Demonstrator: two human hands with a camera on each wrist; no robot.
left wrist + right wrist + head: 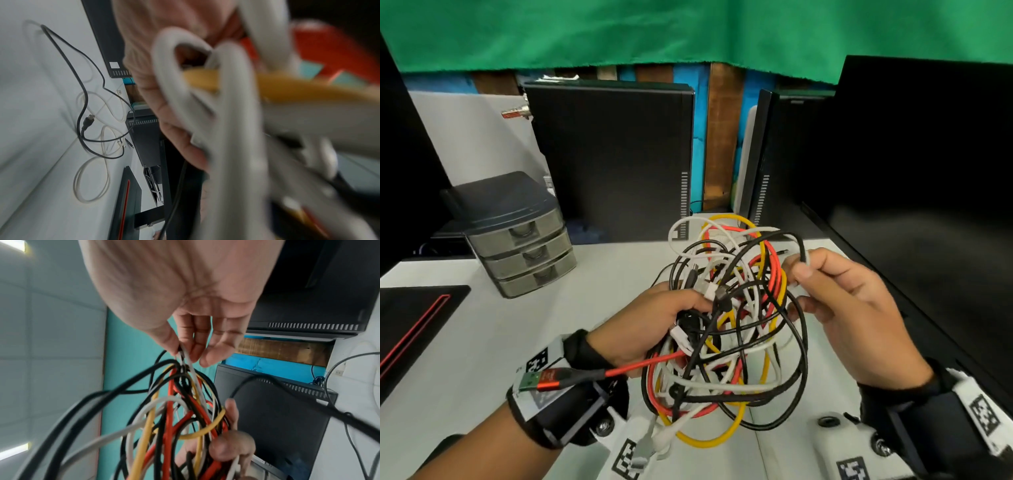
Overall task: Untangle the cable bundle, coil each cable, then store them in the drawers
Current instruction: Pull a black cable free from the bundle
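Bare skin on both hands; each wrist carries a dark strap with a printed square marker. The left hand (650, 322) is curled around the near side of the cable bundle (726, 329), fingers closed into the mass, holding it above the white desk (482, 342). The right hand (852, 308) is raised on the bundle's far right side, thumb and forefinger pinching strands at its upper edge: one black cable (799, 246) and a white strand beside it, as the right wrist view shows. Its remaining fingers are loosely bent behind the pinch.

Count within the bundle: four cable colours visible, namely black, white, red and yellow. The number of separate cables cannot be told from the tangle. One red cable (640, 366) runs out leftward across the left wrist and ends in one USB plug (534, 380). One yellow loop (709, 438) hangs lowest.

On the desk, seen from the left wrist: one loose black cable (82, 100) with a USB end, and pale white cable (90, 178) looped beside and under it.

One grey drawer unit (517, 236) with three drawers, all closed, stands at the desk's left rear, well apart from the hands. Two dark computer cases (616, 154) stand behind; one black monitor (928, 154) at right.
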